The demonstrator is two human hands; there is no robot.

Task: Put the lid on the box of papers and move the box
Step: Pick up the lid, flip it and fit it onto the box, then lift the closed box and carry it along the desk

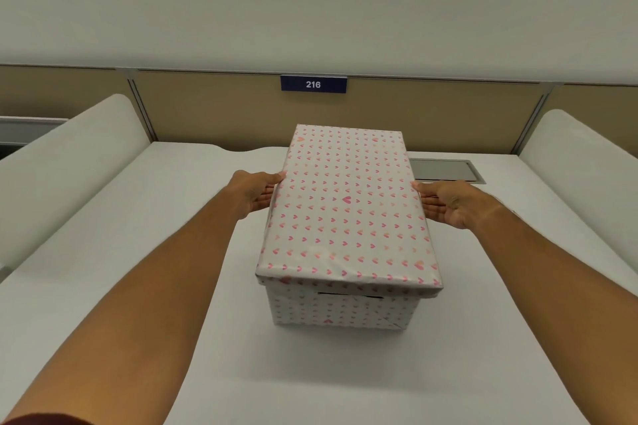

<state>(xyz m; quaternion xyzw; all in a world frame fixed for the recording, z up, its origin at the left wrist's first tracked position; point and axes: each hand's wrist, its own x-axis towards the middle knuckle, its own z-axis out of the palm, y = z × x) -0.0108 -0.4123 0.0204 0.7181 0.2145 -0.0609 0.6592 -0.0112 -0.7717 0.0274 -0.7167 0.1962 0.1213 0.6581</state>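
A box [336,314] wrapped in white paper with small pink hearts stands on the white desk [145,252], its short end toward me. The matching lid [348,207] lies on top and covers it, so the papers inside are hidden. A dark handle slot shows in the near end wall. My left hand [253,195] presses against the lid's left long edge, thumb on top. My right hand [445,205] presses flat against the right long edge. Both hands clasp the lid from its sides.
White curved side panels [69,162] rise at the desk's left and right. A beige partition [214,110] with a blue "216" sign [313,84] closes the back. A grey cable hatch [445,170] is set in the desk behind the box on the right.
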